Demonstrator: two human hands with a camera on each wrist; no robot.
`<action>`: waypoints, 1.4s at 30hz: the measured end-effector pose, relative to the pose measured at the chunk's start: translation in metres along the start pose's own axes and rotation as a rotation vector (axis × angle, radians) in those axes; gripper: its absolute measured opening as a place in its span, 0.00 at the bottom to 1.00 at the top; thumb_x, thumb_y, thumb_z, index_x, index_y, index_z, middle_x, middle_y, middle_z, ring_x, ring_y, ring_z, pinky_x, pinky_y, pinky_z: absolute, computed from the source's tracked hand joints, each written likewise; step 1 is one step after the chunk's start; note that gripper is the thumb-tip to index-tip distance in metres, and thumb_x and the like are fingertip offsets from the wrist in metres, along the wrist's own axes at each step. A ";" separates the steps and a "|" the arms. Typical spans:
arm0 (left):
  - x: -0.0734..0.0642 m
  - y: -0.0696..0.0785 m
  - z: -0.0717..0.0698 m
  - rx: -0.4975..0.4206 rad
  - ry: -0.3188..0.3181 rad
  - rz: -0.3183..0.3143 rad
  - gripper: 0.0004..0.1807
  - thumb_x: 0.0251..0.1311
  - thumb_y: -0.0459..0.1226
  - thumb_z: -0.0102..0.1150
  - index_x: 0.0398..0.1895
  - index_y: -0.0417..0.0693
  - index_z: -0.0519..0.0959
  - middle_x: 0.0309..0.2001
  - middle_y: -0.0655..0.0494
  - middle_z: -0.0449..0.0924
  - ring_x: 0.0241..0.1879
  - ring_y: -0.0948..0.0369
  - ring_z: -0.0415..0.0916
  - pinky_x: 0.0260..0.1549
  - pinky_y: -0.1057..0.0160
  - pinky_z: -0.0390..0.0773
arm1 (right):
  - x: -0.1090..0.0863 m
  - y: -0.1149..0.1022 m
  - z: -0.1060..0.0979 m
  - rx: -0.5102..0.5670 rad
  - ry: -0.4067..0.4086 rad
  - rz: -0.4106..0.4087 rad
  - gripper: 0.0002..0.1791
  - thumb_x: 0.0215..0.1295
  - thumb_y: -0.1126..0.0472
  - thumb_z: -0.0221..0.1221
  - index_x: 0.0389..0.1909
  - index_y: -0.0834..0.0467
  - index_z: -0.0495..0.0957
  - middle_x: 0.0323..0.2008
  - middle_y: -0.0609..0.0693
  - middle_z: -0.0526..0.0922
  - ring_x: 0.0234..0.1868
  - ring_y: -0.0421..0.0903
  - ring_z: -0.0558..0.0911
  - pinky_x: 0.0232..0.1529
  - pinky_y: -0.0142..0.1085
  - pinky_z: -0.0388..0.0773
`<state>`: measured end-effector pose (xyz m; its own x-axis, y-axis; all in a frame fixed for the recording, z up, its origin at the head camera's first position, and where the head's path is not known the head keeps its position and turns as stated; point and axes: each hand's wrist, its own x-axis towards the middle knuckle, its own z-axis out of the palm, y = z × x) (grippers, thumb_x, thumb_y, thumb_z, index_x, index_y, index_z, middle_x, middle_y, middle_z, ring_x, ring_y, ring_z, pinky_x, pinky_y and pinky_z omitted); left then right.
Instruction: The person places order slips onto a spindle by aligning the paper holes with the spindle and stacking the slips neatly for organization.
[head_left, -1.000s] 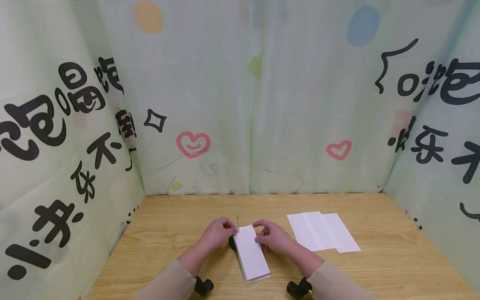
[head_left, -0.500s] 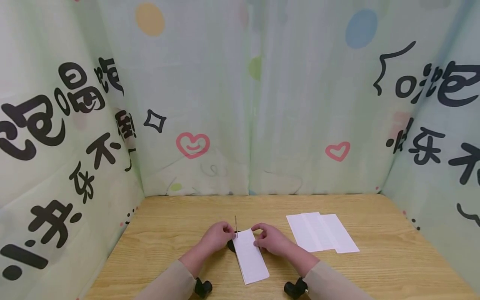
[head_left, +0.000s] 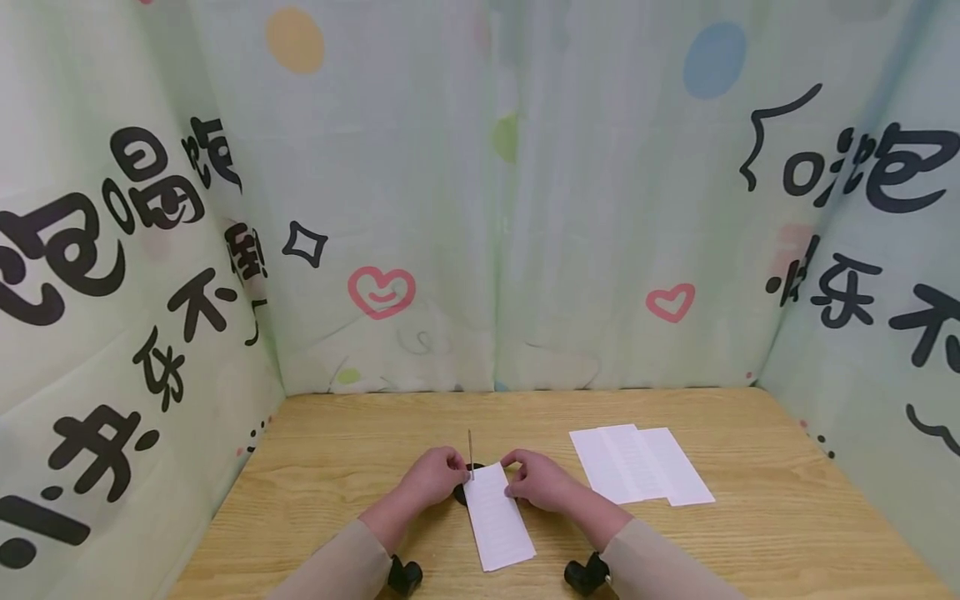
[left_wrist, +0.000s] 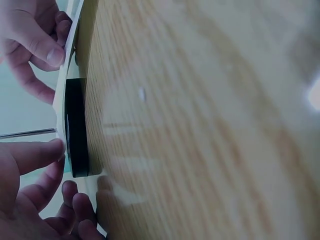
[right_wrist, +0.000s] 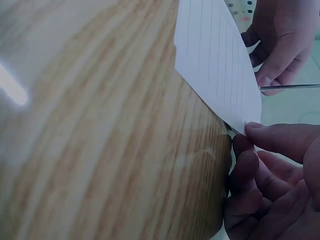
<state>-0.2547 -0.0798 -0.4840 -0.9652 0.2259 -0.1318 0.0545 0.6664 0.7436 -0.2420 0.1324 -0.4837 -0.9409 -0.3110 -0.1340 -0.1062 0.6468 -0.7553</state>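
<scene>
A lined white paper slip [head_left: 498, 525] slants toward me at the table's middle. Through or right at its upper left corner stands a thin metal spike [head_left: 471, 450], rising from a black round base [left_wrist: 77, 130] partly hidden under the paper. My left hand [head_left: 437, 473] pinches that corner beside the spike, thumb on top. On the right edge near the top, my right hand [head_left: 542, 482] pinches the slip between thumb and fingers, as the right wrist view shows of the paper [right_wrist: 215, 60]. Whether other sheets lie beneath it, I cannot tell.
Several overlapping white sheets [head_left: 641, 464] lie on the wooden table [head_left: 360, 429] to the right of my right hand. Printed curtains [head_left: 450, 200] enclose the table at the back and sides. Black wrist cameras sit below both sleeves.
Both hands have lowered the slip slightly, and more of the spike shows above it. A gap seen at the slip's lower edge has closed. The view has shifted a little.
</scene>
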 end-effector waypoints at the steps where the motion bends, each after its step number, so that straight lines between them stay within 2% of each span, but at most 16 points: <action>1: 0.000 0.000 0.000 0.006 -0.001 -0.001 0.05 0.64 0.36 0.63 0.33 0.45 0.77 0.29 0.53 0.73 0.27 0.57 0.69 0.26 0.61 0.68 | 0.000 -0.001 0.000 -0.003 -0.001 0.001 0.20 0.61 0.66 0.67 0.54 0.61 0.76 0.24 0.49 0.75 0.23 0.44 0.73 0.26 0.36 0.71; 13: 0.000 0.000 -0.001 0.059 -0.006 -0.012 0.07 0.63 0.37 0.65 0.31 0.46 0.76 0.28 0.53 0.72 0.27 0.57 0.69 0.27 0.61 0.69 | -0.002 -0.005 0.001 -0.038 -0.009 0.007 0.22 0.61 0.65 0.67 0.55 0.61 0.75 0.25 0.49 0.75 0.24 0.44 0.73 0.27 0.36 0.70; 19: 0.000 -0.001 -0.002 0.051 0.007 -0.031 0.09 0.62 0.38 0.65 0.36 0.45 0.75 0.30 0.53 0.73 0.29 0.56 0.69 0.29 0.60 0.69 | -0.002 -0.002 0.001 -0.061 -0.001 0.005 0.22 0.60 0.63 0.68 0.54 0.60 0.75 0.28 0.49 0.74 0.27 0.45 0.73 0.29 0.37 0.70; 23: -0.002 -0.002 -0.003 0.030 -0.005 -0.046 0.12 0.62 0.39 0.66 0.40 0.43 0.74 0.32 0.52 0.73 0.29 0.57 0.69 0.28 0.60 0.69 | -0.005 -0.001 -0.003 -0.051 -0.004 0.006 0.22 0.60 0.63 0.68 0.55 0.60 0.75 0.28 0.49 0.74 0.27 0.45 0.73 0.29 0.36 0.70; 27: -0.003 -0.004 -0.004 0.025 -0.029 -0.048 0.16 0.60 0.39 0.68 0.46 0.42 0.74 0.35 0.52 0.73 0.30 0.57 0.70 0.29 0.59 0.71 | -0.009 0.000 -0.010 -0.027 0.004 0.001 0.23 0.60 0.63 0.68 0.55 0.61 0.75 0.27 0.50 0.74 0.25 0.45 0.73 0.27 0.37 0.71; 36: -0.008 -0.010 -0.007 0.098 -0.075 0.049 0.26 0.55 0.38 0.71 0.56 0.39 0.76 0.32 0.52 0.70 0.31 0.56 0.67 0.30 0.58 0.65 | -0.012 0.014 -0.035 0.011 0.021 0.008 0.25 0.63 0.62 0.66 0.60 0.61 0.74 0.27 0.50 0.76 0.24 0.48 0.76 0.24 0.37 0.71; 42: -0.007 -0.010 -0.007 0.104 -0.097 0.038 0.29 0.54 0.38 0.72 0.59 0.41 0.76 0.34 0.51 0.70 0.34 0.55 0.68 0.33 0.56 0.66 | -0.014 0.027 -0.051 0.014 0.075 0.059 0.25 0.63 0.61 0.66 0.61 0.58 0.74 0.30 0.50 0.76 0.26 0.48 0.76 0.24 0.38 0.71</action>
<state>-0.2503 -0.0930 -0.4858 -0.9329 0.3168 -0.1712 0.1218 0.7250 0.6779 -0.2480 0.1893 -0.4694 -0.9670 -0.2190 -0.1302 -0.0459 0.6523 -0.7566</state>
